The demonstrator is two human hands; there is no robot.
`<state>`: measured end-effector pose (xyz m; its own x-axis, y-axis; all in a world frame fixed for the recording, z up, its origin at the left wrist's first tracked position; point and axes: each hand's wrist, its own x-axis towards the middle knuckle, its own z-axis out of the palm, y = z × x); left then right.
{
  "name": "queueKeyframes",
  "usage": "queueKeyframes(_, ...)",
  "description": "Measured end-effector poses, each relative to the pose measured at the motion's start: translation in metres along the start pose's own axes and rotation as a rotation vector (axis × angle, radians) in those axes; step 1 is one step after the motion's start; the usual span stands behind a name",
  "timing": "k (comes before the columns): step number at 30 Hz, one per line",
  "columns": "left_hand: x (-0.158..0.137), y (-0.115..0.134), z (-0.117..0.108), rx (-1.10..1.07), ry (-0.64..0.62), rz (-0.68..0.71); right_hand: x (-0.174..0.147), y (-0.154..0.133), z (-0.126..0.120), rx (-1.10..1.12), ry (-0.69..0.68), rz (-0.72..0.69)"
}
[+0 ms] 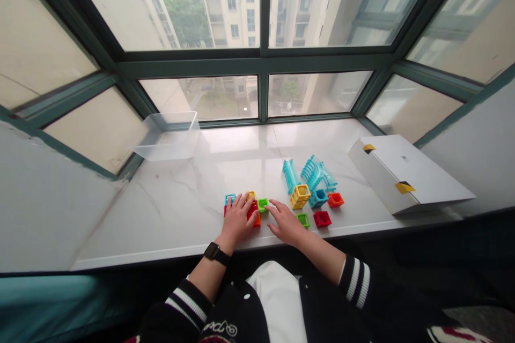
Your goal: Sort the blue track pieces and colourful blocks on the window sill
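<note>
Several blocks (252, 207) lie under the left hand (235, 220), grip unclear; right hand (286, 221), wide, beside 1 green block (263, 204).

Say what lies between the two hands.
In the head view, a green block lies between the left hand and the right hand; a red block and an orange block show partly beneath the left hand.

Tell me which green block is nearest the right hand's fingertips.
The green block between the left hand and right hand; the other green block sits on the right hand's outer side.

clear bin (171, 151), far left | white box (426, 171), right | window frame (201, 68), behind
</note>
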<state>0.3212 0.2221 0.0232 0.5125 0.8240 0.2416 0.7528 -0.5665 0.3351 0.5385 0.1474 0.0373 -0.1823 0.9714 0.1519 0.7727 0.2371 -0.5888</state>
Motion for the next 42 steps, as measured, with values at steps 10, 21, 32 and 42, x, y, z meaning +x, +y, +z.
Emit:
queueKeyframes(10, 0.0, 0.002, -0.004, 0.059, -0.046, 0.019, 0.018, 0.003, 0.013, -0.145, -0.122, 0.084)
queueKeyframes(21, 0.0, 0.002, -0.004, -0.001, -0.049, 0.021, 0.014, -0.003, 0.005, -0.159, -0.1, 0.099)
queueKeyframes(32, 0.001, -0.001, -0.005, -0.077, -0.027, 0.016, -0.002, -0.027, -0.049, 0.314, 0.205, -0.153)
queueKeyframes(42, 0.0, 0.014, -0.023, -0.453, 0.112, 0.011, -0.026, -0.01, -0.04, 0.464, 0.35, -0.109)
